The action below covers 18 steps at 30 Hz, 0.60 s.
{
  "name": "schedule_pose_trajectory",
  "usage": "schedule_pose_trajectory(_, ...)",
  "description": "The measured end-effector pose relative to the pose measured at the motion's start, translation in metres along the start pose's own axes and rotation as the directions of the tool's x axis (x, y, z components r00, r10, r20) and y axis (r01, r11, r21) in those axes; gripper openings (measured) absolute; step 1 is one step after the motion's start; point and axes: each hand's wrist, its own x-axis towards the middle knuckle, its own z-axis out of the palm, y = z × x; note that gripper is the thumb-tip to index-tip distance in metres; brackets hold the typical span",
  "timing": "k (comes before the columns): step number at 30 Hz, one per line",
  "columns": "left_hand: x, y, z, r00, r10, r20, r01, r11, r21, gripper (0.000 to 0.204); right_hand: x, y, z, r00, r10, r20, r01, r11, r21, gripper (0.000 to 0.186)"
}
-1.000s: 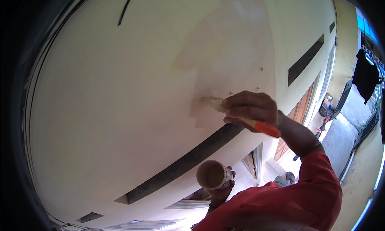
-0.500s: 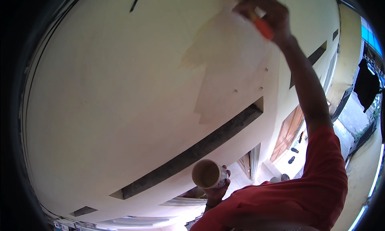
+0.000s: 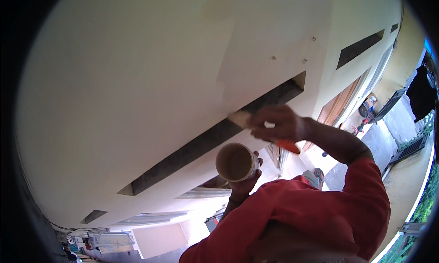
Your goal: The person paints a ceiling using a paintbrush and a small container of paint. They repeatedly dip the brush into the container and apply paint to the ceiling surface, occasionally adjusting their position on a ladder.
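My right hand grips a paintbrush with an orange handle and pale bristles, which are a little blurred and sit just above and right of the cup, over the dark recessed slot. My left hand holds a round pale cup, its open top facing the camera and its inside pale beige. The wall is cream, with a darker damp-looking patch above the long slot and a few small square fittings on it.
More short slots cut the wall. Below are a wooden door, a grey paved path with a dark gate, and my sandalled foot. A dark cloth hangs at the right; clutter stands at the lower left.
My right hand with the brush rose high on the wall and has now come down beside the cup. My left hand and cup sit higher in the picture as the view has shifted.
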Motion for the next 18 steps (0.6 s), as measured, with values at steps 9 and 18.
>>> schedule_pose_trajectory(9,-0.009,-0.018,-0.003,0.99,0.132,0.057,-0.133,0.991,0.016,0.073,0.032,0.023,-0.094,0.892,-0.135,-0.431,-0.177,0.772,-0.61,0.03)
schedule_pose_trajectory(18,-0.022,-0.013,-0.013,0.982,0.189,0.014,-0.189,0.974,0.124,0.076,-0.026,-0.009,0.002,0.932,0.162,-0.323,-0.227,0.959,-0.172,0.026)
